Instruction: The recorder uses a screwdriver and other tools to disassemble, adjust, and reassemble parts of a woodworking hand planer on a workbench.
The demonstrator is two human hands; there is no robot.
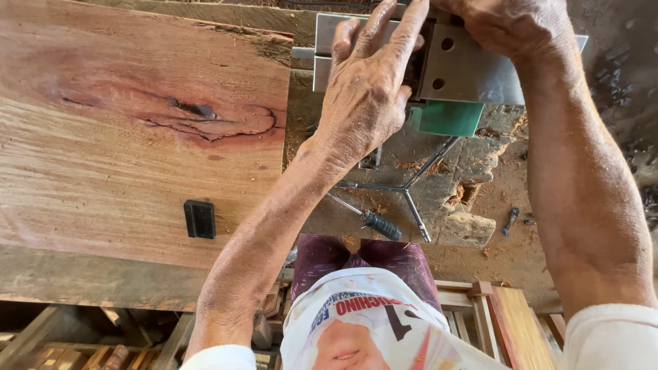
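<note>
Hands meet on a planer point(459, 75) lying base-up at the far bench point(384, 157) edge: left hand point(367, 96) presses spread fingers point(404, 31) flat to steady it, right hand point(510, 27) grips its far end, fingers hidden. Wrench point(404, 188) lies near; slab point(137, 123) left.

A broad reddish wooden board point(123, 123) with a dark knot lies across the workbench point(89, 277), a small black block point(199, 219) resting on it. Sawdust and wood chips litter the dirt floor point(617, 89) in bright daylight. Wooden frames point(507, 322) are stacked below.
</note>
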